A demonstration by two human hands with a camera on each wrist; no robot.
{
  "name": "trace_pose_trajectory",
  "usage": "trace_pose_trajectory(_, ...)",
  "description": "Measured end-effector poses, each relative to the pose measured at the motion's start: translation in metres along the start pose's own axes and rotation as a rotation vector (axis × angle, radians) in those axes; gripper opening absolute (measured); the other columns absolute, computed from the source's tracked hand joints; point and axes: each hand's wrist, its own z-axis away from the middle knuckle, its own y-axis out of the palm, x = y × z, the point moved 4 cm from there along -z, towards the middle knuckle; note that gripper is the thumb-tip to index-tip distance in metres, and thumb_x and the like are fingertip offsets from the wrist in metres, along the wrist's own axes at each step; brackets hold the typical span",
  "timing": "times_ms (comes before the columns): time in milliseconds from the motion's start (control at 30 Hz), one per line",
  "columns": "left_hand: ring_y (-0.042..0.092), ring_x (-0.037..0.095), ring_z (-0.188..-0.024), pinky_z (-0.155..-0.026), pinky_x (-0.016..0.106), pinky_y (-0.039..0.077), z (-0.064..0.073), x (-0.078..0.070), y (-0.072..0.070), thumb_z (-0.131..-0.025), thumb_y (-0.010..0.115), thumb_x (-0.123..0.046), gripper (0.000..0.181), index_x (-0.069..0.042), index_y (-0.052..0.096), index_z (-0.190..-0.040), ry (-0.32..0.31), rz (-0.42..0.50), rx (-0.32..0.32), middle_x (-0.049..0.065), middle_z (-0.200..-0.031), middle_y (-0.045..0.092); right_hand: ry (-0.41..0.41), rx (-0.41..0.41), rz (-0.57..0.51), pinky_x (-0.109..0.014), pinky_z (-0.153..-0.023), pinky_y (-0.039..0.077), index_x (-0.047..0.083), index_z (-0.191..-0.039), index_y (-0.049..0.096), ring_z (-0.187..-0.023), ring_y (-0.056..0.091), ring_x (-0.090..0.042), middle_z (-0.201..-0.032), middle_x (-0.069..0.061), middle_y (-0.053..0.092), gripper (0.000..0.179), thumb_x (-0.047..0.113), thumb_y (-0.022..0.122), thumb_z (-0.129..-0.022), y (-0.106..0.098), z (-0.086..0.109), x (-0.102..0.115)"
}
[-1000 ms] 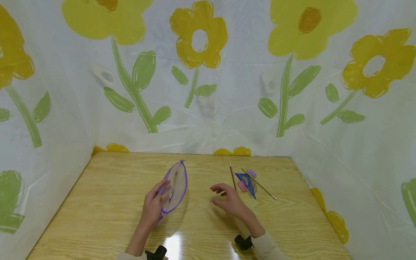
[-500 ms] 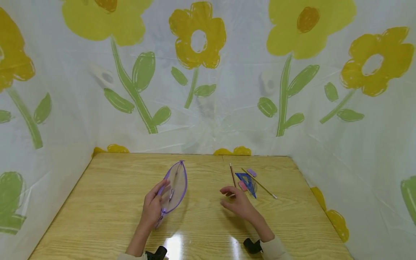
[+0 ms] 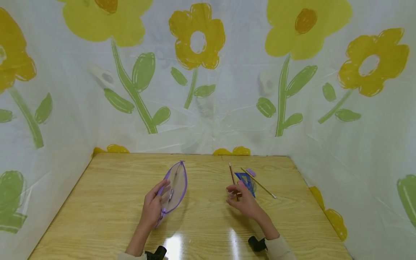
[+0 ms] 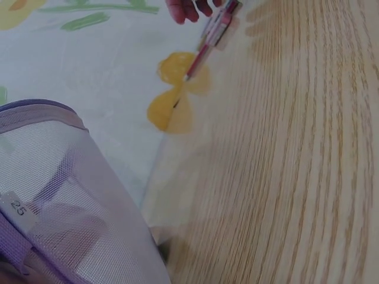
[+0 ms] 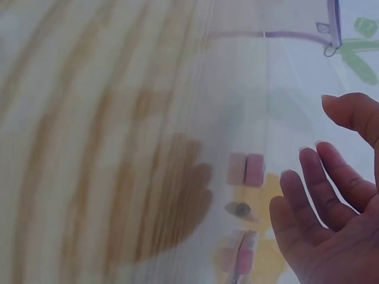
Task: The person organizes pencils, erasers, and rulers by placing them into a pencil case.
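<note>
- Over the table [image 3: 97, 202], left of centre, the purple-edged mesh pouch [image 3: 180, 191] gapes, its position unchanged.
- The left hand [image 3: 152, 207] grips its side.
- Over the last second, the right hand [image 3: 245, 206] moved away from it, fingers apart, holding nothing.
- It now hovers by the reddish pencil [image 3: 232, 173] and pink eraser [image 3: 241, 183]; this looks like a reach, its target unclear.

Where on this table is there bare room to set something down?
Bare table shows left of the left hand and pouch, between the pouch and the red pencil, and right of the yellow pencil. It's crowded by the right hand, where pencils, set square and purple eraser cluster.
</note>
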Motion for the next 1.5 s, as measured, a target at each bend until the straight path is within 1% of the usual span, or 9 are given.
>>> trace_pose_trajectory(133,0.056,0.025,-0.131,-0.108,0.035,0.051,0.0,0.0,0.0,-0.089,0.021,0.014,0.062,0.011,0.044,-0.146,-0.002,-0.005,-0.004,0.029,-0.148,0.049,-0.002,-0.018,0.043,-0.047,-0.083,0.059,-0.002,-0.124,0.063,-0.098,0.064,-0.036,-0.115,-0.019,0.067,0.039,0.008,0.076,-0.089,-0.005,-0.002,-0.002)
trace_pose_trajectory(300,0.055,0.03,-0.132,-0.11,0.043,0.048,0.0,0.0,0.001,-0.09,0.02,0.014,0.061,0.011,0.044,-0.146,-0.001,-0.012,-0.01,0.031,-0.148,0.048,-0.005,-0.021,0.064,-0.052,-0.084,0.059,-0.005,-0.125,0.061,-0.1,0.063,-0.039,-0.115,-0.021,0.067,0.04,0.004,0.075,-0.089,-0.01,-0.007,-0.002)
trace_pose_trajectory(500,0.047,0.044,-0.136,-0.111,0.051,0.045,-0.001,-0.002,0.004,-0.089,0.019,0.014,0.062,0.013,0.042,-0.147,-0.003,0.004,-0.007,0.031,-0.149,0.047,0.03,0.037,0.077,-0.055,-0.088,0.057,-0.009,-0.131,0.058,-0.104,0.063,-0.039,-0.121,-0.025,0.065,0.046,0.005,0.074,-0.09,-0.014,-0.013,-0.007)
trace_pose_trajectory(667,0.047,0.046,-0.136,-0.111,0.051,0.046,0.0,-0.002,0.007,-0.09,0.02,0.014,0.061,0.012,0.043,-0.146,-0.015,0.003,-0.016,0.03,-0.149,0.048,0.057,0.092,0.072,-0.056,-0.091,0.056,-0.01,-0.134,0.056,-0.107,0.061,-0.039,-0.126,-0.026,0.062,0.051,0.006,0.074,-0.089,-0.016,-0.016,-0.013)
trace_pose_trajectory(833,0.046,0.046,-0.137,-0.111,0.05,0.046,0.0,-0.003,0.008,-0.09,0.02,0.013,0.061,0.012,0.042,-0.147,-0.02,0.011,-0.016,0.03,-0.149,0.047,0.098,0.12,0.061,-0.05,-0.092,0.057,-0.009,-0.135,0.056,-0.108,0.06,-0.035,-0.128,-0.025,0.062,0.054,0.004,0.076,-0.087,-0.017,-0.018,-0.021)
trace_pose_trajectory(1100,0.046,0.046,-0.138,-0.112,0.052,0.044,0.001,-0.003,0.009,-0.091,0.02,0.013,0.061,0.012,0.041,-0.148,-0.023,0.004,-0.006,0.032,-0.15,0.045,0.088,0.128,0.107,-0.041,-0.083,0.058,-0.011,-0.13,0.058,-0.099,0.06,-0.031,-0.12,-0.023,0.065,0.056,0.002,0.082,-0.081,-0.018,-0.025,-0.027)
trace_pose_trajectory(1333,0.046,0.043,-0.139,-0.113,0.053,0.044,0.002,-0.002,0.007,-0.092,0.019,0.012,0.061,0.01,0.04,-0.149,-0.03,-0.002,-0.007,0.029,-0.152,0.045,0.107,0.184,0.121,-0.043,-0.088,0.057,-0.013,-0.131,0.058,-0.107,0.06,-0.035,-0.123,-0.024,0.062,0.058,0.004,0.082,-0.081,-0.021,-0.026,-0.029)
trace_pose_trajectory(1400,0.046,0.042,-0.139,-0.113,0.053,0.044,0.002,-0.002,0.007,-0.092,0.019,0.012,0.061,0.009,0.04,-0.15,-0.033,-0.003,-0.007,0.028,-0.152,0.045,0.12,0.197,0.131,-0.039,-0.088,0.057,-0.012,-0.132,0.058,-0.108,0.059,-0.032,-0.124,-0.023,0.062,0.059,0.005,0.082,-0.081,-0.022,-0.026,-0.028)
trace_pose_trajectory(1500,0.047,0.042,-0.139,-0.112,0.053,0.045,0.003,-0.002,0.007,-0.092,0.019,0.012,0.062,0.009,0.04,-0.15,-0.036,0.0,-0.014,0.027,-0.152,0.045,0.141,0.214,0.143,-0.032,-0.081,0.054,-0.011,-0.134,0.057,-0.103,0.057,-0.027,-0.124,-0.021,0.061,0.06,0.005,0.082,-0.082,-0.023,-0.026,-0.027)
